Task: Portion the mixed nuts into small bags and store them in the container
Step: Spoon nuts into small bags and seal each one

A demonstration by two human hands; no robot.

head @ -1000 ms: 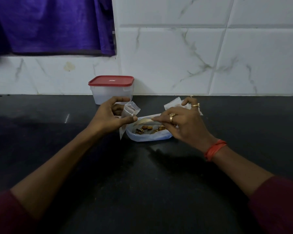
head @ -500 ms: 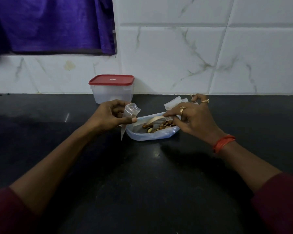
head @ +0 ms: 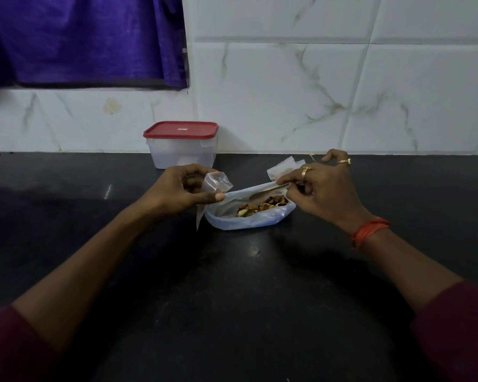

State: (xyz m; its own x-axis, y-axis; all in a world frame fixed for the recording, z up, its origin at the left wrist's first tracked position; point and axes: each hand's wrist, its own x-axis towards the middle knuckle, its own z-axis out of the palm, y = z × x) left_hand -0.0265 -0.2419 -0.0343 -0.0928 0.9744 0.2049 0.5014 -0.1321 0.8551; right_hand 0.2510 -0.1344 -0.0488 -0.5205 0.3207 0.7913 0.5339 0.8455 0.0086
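A bluish plastic bag (head: 246, 220) lies open on the black counter with mixed nuts (head: 262, 206) inside. My left hand (head: 182, 191) pinches a small clear bag (head: 217, 183) at the big bag's left rim, thumb on top. My right hand (head: 320, 188) grips the handle of a pale spoon (head: 262, 193) whose bowl sits over the nuts at the bag's mouth. The storage container (head: 181, 155), translucent with a red lid (head: 180, 130), stands shut against the wall behind my left hand.
More small clear bags (head: 283, 169) lie behind my right hand near the wall. A white tiled wall (head: 315, 92) borders the counter (head: 232, 299), and a purple cloth (head: 80, 40) hangs at the upper left.
My right hand has drawn back to the right with the spoon, and the big bag's mouth is stretched wider. My left hand has stayed in place with the small bag.
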